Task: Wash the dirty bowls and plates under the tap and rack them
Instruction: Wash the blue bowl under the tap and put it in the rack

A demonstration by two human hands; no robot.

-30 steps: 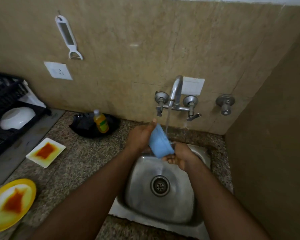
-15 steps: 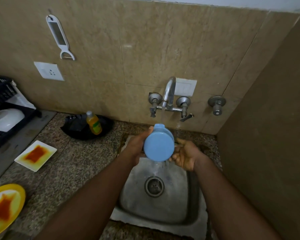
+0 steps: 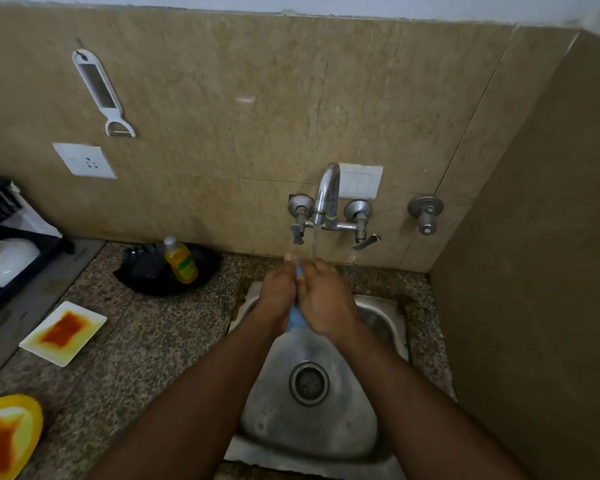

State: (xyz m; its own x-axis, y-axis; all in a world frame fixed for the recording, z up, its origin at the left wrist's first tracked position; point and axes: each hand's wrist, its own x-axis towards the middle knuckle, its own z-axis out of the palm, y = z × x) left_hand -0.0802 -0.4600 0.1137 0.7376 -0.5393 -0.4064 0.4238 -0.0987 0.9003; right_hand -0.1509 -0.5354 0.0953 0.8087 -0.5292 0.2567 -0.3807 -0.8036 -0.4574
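A small blue bowl [image 3: 294, 318] is held over the steel sink [image 3: 326, 431], mostly hidden between my two hands. My left hand [image 3: 278, 294] grips it from the left and my right hand [image 3: 321, 297] covers it from the right. Water runs from the tap [image 3: 326, 199] onto my right hand's fingers. A white square plate [image 3: 63, 332] with red sauce lies on the counter at left. A yellow plate [image 3: 7, 434] with red sauce sits at the bottom left corner. A white bowl [image 3: 4, 261] rests upside down in the black rack [image 3: 0, 216].
A yellow soap bottle [image 3: 181, 259] lies on a black dish [image 3: 167, 271] against the back wall. A peeler [image 3: 101, 91] hangs above a wall socket [image 3: 84, 161]. A side wall stands close on the right of the sink.
The blue bowl has turned from showing its base to edge-on, and both hands have closed over it, so only slivers of it show. My right hand moved up under the water.
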